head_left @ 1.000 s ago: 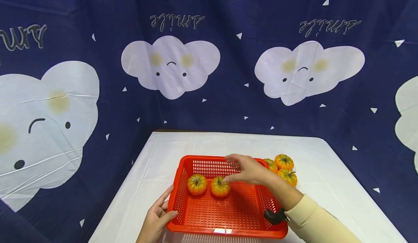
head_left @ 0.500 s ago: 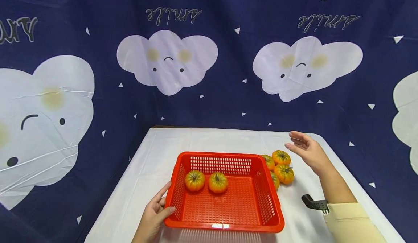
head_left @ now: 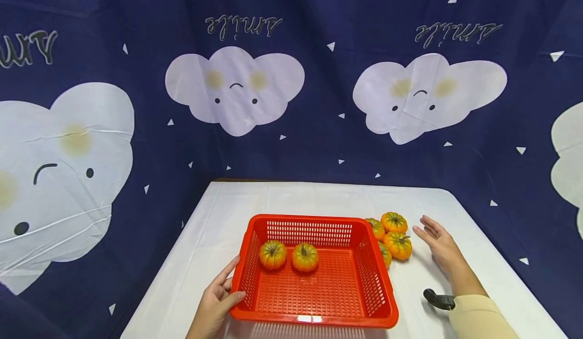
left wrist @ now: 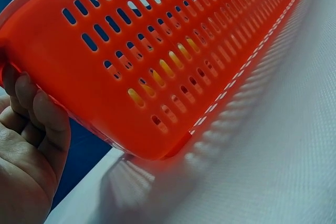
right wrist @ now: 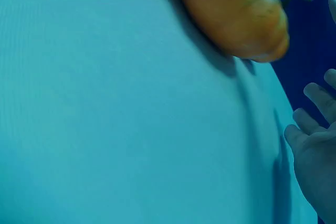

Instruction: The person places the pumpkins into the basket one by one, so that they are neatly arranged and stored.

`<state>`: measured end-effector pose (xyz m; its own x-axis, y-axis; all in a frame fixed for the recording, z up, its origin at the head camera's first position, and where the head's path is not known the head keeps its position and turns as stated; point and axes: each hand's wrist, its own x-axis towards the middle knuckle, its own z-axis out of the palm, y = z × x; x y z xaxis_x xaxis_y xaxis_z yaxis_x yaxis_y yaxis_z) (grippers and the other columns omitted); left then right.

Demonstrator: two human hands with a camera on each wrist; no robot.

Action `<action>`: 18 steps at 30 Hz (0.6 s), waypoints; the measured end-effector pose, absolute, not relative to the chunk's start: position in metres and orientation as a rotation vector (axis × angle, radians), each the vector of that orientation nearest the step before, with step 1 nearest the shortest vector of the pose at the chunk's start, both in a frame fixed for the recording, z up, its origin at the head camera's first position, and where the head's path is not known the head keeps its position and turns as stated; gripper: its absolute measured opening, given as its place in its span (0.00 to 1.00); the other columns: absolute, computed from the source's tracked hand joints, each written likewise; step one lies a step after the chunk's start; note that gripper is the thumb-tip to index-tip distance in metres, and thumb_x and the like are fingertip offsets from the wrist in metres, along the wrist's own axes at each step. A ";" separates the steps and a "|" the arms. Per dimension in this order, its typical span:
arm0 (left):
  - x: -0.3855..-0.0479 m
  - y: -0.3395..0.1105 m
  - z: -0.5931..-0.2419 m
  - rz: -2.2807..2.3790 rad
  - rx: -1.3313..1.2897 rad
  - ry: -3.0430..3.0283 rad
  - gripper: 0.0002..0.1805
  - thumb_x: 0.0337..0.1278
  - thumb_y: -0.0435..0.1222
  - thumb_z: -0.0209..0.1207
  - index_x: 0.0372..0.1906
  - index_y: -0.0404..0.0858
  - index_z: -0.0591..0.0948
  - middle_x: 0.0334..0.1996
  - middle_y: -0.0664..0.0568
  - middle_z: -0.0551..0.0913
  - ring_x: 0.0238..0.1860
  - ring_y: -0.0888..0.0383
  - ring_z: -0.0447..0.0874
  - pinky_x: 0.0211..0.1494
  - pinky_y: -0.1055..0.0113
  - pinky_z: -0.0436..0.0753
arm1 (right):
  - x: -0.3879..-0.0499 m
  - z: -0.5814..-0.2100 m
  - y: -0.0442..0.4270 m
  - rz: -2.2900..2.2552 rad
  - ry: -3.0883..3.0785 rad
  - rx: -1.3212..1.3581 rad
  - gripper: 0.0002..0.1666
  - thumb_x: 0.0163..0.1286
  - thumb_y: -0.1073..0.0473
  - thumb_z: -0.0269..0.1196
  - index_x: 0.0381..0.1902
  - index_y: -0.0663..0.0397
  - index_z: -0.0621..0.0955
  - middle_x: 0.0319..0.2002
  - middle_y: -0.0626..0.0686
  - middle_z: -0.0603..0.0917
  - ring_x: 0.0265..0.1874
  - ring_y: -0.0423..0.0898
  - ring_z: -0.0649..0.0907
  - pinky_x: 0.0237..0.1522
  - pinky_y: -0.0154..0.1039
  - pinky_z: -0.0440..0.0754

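A red plastic basket (head_left: 319, 321) with slotted walls stands on the table, and my left hand (head_left: 216, 298) grips its left rim, thumb over the top. The left wrist view shows the curled fingers (left wrist: 50, 116) under the rim. Inside the basket are a small orange-green pumpkin (head_left: 273, 255) and another pumpkin (head_left: 305, 257) beside it. My right hand (head_left: 442, 245) is off to the right, fingers spread and holding nothing. Nearest to it is a pumpkin (head_left: 398, 246) in a cluster outside the basket, also seen as an orange pumpkin (right wrist: 236, 14) in the right wrist view.
Several pumpkins sit close together against the basket's right side, including a rear pumpkin (head_left: 393, 222); the basket wall partly hides some. White cloth covers the table (head_left: 205, 238). A dark blue curtain (head_left: 328, 167) with clouds hangs behind it.
My right hand has gone from above the basket out to the right, then lowered beside the pumpkin cluster. The left hand keeps its grip on the rim, and the two pumpkins inside have stayed put.
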<state>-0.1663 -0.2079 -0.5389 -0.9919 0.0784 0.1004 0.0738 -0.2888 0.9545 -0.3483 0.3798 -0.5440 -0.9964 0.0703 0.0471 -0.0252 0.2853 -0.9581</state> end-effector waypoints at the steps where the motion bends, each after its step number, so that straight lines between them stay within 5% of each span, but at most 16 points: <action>1: -0.166 -0.208 -0.539 2.509 0.207 1.874 0.45 0.66 0.18 0.57 0.84 0.31 0.52 0.58 0.14 0.72 0.54 0.24 0.80 0.52 0.39 0.84 | -0.351 -0.547 0.378 1.870 -2.440 -0.039 0.54 0.79 0.49 0.65 0.84 0.66 0.48 0.82 0.69 0.49 0.80 0.66 0.48 0.81 0.54 0.46; 18: -0.167 -0.210 -0.541 2.517 0.306 1.830 0.45 0.69 0.19 0.57 0.84 0.27 0.48 0.60 0.12 0.70 0.54 0.19 0.77 0.51 0.36 0.83 | -0.372 -0.559 0.357 1.982 -2.439 -0.019 0.52 0.76 0.49 0.69 0.83 0.65 0.56 0.81 0.66 0.57 0.78 0.64 0.58 0.80 0.59 0.53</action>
<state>-0.1667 -0.2100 -0.5411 -0.9808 0.1263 0.1488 0.1026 -0.3152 0.9435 -0.3722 0.3574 -0.5593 -0.9999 0.0086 -0.0083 0.0099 0.2044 -0.9788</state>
